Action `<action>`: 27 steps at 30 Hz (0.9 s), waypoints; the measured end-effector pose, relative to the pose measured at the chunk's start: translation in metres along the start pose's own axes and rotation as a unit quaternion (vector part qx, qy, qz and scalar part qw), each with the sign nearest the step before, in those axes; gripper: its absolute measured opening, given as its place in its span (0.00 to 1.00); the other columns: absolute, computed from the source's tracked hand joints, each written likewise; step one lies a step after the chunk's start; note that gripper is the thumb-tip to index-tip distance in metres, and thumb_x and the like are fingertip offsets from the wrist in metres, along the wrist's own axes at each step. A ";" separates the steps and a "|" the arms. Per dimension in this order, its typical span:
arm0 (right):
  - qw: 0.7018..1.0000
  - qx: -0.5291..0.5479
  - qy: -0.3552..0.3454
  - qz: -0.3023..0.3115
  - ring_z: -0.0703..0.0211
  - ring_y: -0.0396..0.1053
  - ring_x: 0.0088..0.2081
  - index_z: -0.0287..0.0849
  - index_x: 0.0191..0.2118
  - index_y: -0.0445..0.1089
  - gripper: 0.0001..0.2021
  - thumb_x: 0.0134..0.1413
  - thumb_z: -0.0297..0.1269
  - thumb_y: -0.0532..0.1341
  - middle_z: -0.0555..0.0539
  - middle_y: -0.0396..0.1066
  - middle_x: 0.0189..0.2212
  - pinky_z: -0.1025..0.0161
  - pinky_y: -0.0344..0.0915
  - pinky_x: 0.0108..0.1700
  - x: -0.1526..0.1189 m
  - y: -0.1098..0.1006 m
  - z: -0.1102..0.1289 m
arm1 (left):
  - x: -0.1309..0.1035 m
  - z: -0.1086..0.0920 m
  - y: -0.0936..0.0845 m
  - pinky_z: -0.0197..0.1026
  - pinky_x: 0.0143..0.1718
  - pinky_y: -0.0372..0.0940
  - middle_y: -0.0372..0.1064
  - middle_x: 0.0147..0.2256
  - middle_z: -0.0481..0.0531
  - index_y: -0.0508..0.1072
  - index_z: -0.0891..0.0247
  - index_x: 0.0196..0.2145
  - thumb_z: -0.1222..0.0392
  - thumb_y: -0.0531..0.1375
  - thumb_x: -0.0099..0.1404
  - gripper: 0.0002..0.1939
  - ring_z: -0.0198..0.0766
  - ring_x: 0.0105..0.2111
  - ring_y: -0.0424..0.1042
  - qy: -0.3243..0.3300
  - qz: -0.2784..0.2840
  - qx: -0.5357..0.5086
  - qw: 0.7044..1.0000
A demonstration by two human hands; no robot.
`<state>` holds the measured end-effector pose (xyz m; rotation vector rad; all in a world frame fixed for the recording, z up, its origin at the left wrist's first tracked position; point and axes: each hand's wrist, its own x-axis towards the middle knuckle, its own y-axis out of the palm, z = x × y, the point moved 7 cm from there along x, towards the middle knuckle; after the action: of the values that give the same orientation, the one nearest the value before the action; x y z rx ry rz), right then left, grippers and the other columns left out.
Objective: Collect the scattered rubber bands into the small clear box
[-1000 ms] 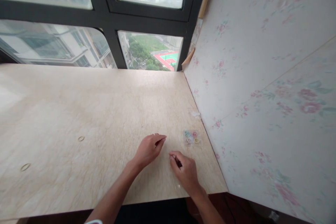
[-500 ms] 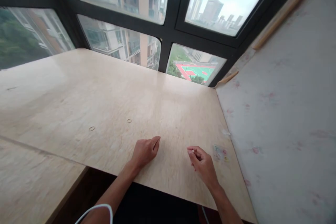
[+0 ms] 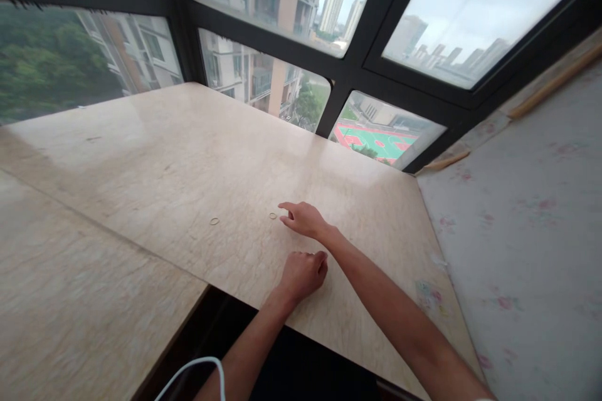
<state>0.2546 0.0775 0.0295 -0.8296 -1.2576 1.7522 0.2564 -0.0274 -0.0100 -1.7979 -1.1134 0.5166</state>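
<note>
Marbled bench (image 3: 141, 200) | left: first ring (image 3: 215, 224), flat | centre: second ring (image 3: 273, 218), just left of the right hand (image 3: 305, 219), the nearer one, thumb and forefinger apart | below: left hand (image 3: 301, 276), curled together, contents hidden | right: blurred clear case (image 3: 430, 296)

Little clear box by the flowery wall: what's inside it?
Green, pink and yellow bits show inside the clear box, too blurry to name. The right forearm runs close beside it, so I can't tell whether a corner is covered.
</note>
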 end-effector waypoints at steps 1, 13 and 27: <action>0.999 -0.044 -0.012 0.019 0.55 0.73 0.37 0.45 0.54 0.69 0.18 0.58 0.39 0.58 0.46 0.77 0.32 0.64 0.62 0.37 0.005 0.004 0.004 | 0.000 0.000 0.000 0.41 0.29 0.62 0.76 0.27 0.56 0.73 0.63 0.33 0.59 0.49 0.67 0.14 0.44 0.26 0.75 -0.003 0.002 -0.004 1.000; 0.958 -0.236 -0.134 0.093 0.49 0.74 0.37 0.39 0.38 0.74 0.17 0.65 0.32 0.47 0.37 0.77 0.34 0.60 0.63 0.34 0.013 0.030 0.029 | 0.001 0.002 -0.002 0.40 0.28 0.61 0.75 0.26 0.56 0.74 0.64 0.33 0.60 0.51 0.64 0.13 0.43 0.25 0.74 -0.011 -0.006 -0.020 1.000; 0.932 0.319 0.121 -0.119 0.68 0.63 0.16 0.39 0.33 0.72 0.08 0.52 0.34 0.57 0.56 0.65 0.13 0.71 0.59 0.24 -0.037 0.022 -0.052 | 0.004 0.005 -0.003 0.37 0.24 0.55 0.75 0.25 0.54 0.73 0.63 0.29 0.59 0.51 0.66 0.13 0.39 0.24 0.72 -0.020 -0.039 -0.037 0.998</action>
<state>0.3112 0.0631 -0.0047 -0.4636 -0.5362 1.6481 0.2531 -0.0208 -0.0096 -1.8057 -1.2392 0.4726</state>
